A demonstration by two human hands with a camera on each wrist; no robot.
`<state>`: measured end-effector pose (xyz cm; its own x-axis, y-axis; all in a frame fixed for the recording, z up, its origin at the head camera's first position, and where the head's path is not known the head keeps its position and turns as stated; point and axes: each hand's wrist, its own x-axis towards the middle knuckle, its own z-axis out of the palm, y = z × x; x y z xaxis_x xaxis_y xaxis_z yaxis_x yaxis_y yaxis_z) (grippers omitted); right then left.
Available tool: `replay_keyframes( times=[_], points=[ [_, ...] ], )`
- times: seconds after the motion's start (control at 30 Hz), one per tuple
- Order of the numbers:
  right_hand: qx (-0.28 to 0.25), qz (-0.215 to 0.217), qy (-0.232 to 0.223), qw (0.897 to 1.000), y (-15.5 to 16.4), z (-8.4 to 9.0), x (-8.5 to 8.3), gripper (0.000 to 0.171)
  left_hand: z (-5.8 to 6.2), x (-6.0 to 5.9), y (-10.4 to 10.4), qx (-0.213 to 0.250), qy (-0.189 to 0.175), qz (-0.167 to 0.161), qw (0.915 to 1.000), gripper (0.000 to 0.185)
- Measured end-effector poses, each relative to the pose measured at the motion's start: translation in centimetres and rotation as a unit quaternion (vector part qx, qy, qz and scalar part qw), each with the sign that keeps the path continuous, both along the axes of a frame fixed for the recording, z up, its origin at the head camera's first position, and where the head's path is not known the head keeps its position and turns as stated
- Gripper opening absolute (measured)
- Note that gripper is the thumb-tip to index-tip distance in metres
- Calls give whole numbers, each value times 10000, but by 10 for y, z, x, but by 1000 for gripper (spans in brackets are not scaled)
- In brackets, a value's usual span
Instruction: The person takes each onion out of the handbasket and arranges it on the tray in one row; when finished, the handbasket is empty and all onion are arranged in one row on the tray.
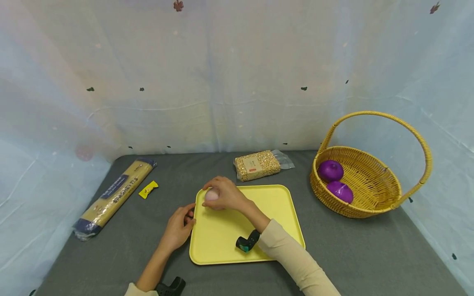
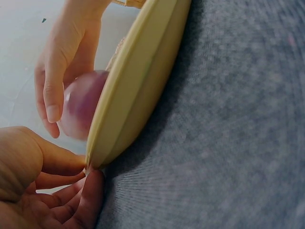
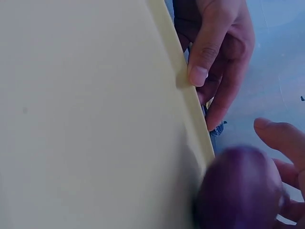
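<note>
My left hand (image 1: 179, 228) pinches the left rim of a yellow tray (image 1: 218, 242) between thumb and fingers; the left wrist view shows this grip close up. Over the tray's far-left corner, my right hand (image 1: 226, 195) is spread around a round purple onion (image 1: 212, 195). In the right wrist view the onion (image 3: 240, 191) looks blurred, and the thumb (image 3: 271, 131) stands apart from its skin. The left wrist view has the onion (image 2: 86, 102) just inside the tray's rim, beside the right hand's loosely bent fingers.
A wicker basket (image 1: 370, 211) with a tall handle stands at the right, holding two purple onions (image 1: 335, 181). Behind the tray lies a vacuum pack of yellow grains (image 1: 257, 164). To the left are a spaghetti pack (image 1: 115, 197) and a small yellow wrapped candy (image 1: 148, 189).
</note>
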<state>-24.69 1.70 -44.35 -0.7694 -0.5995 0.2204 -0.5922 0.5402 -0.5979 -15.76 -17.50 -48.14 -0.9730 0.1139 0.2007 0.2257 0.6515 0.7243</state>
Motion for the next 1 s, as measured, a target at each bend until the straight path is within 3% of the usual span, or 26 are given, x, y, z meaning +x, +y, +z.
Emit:
replay_keyframes(
  times=[0.43,0.7,1.0],
  points=[
    [-101,66,-1,9999,5,1,3,48,-1,0,-1,7,164,6,9999,40],
    [-177,165,68,9997,6,-3,1,46,-2,0,-1,-5,64,59,10000,40],
    [-225,214,61,9995,7,-3,1,45,-1,-1,0,-28,332,54,9994,40]
  ],
)
